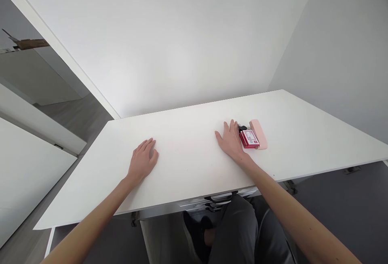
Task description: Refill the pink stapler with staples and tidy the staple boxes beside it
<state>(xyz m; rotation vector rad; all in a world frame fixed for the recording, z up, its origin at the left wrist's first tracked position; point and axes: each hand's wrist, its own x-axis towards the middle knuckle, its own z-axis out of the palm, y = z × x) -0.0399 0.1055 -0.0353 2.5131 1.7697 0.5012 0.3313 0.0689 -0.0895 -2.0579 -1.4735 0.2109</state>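
My left hand (143,161) rests on the left part of the white table (182,146), holding nothing, its fingers loosely extended and the thumb a little apart. Farther right, my right hand (232,140) lies on the tabletop with its fingers spread. Its outer edge is right beside a small stack of red and white boxes (249,139); whether it touches them I cannot tell. Behind the boxes a small black item (242,127) shows in part, its kind unclear. A pale pink oblong case (258,134) stands against the right side of the boxes.
A white wall (188,45) rises behind the table, and a grey wall (342,62) is on the right. Below the front edge are drawers with black handles (221,197), close to my legs (242,227). To the left, a white cabinet (27,175) stands on the floor.
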